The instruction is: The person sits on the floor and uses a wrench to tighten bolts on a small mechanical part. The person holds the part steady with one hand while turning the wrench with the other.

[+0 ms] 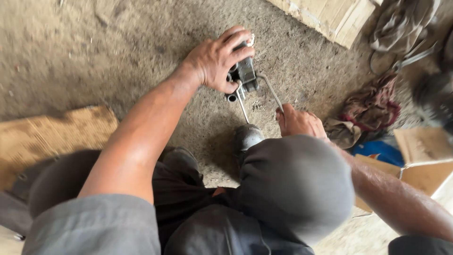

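Pressing down on a small dark metal part (244,74) that sits on the dusty concrete floor (94,52), the left hand (217,59) has its grip closed over the top of the piece, fingers wrapped across it. The right hand (298,122) is closed around the near end of a thin bent metal rod (271,90), whose far end meets the part; a second straight rod (242,106) runs from the part back toward a grey shoe (247,136). Judging by this, the work looks mid-way: the part is held steady and the rod is engaged, but nothing shows it freed, fastened or finished. Much is hard to read. The left palm covers most of the part, so its shape and where the rods join are unclear. The right knee (295,184) hides the right wrist and whatever lies beneath. Rags (373,106), cardboard (424,156) and a wooden board (330,16) lie off to the right, partly cut off and blurred.
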